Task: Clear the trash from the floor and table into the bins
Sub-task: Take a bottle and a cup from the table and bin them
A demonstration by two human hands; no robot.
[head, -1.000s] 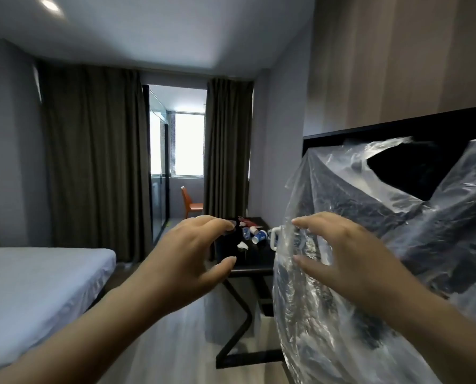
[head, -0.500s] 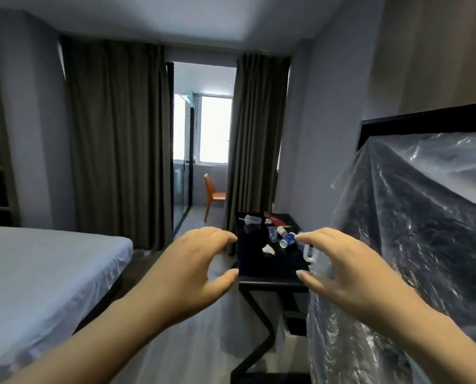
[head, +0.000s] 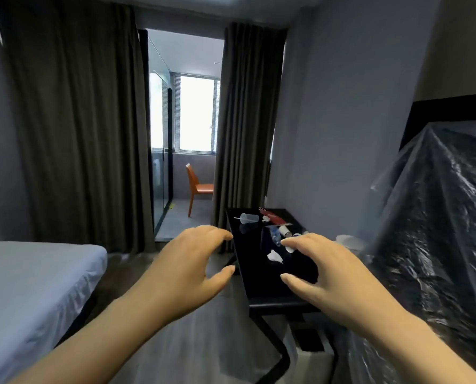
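Now, fingers (head: 217, 235) on both hands curve loosely, thumbs apart, holding nothing: left hand (head: 187, 275) centre frame, right hand (head: 339, 275) beside it. Beyond them, right of centre, trash (head: 283, 231) litters the black tabletop (head: 253, 245): crumpled paper (head: 275, 256), a tipped clear cup (head: 249, 218). Light, crushable stuff, I'd say; pinch the paper anywhere, circle the cup's body.

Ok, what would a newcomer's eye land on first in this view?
The empty left hand and right hand spread in the foreground. Between them the black table carries litter: a clear cup at its far end, crumpled white paper nearer. An orange chair stands far behind.
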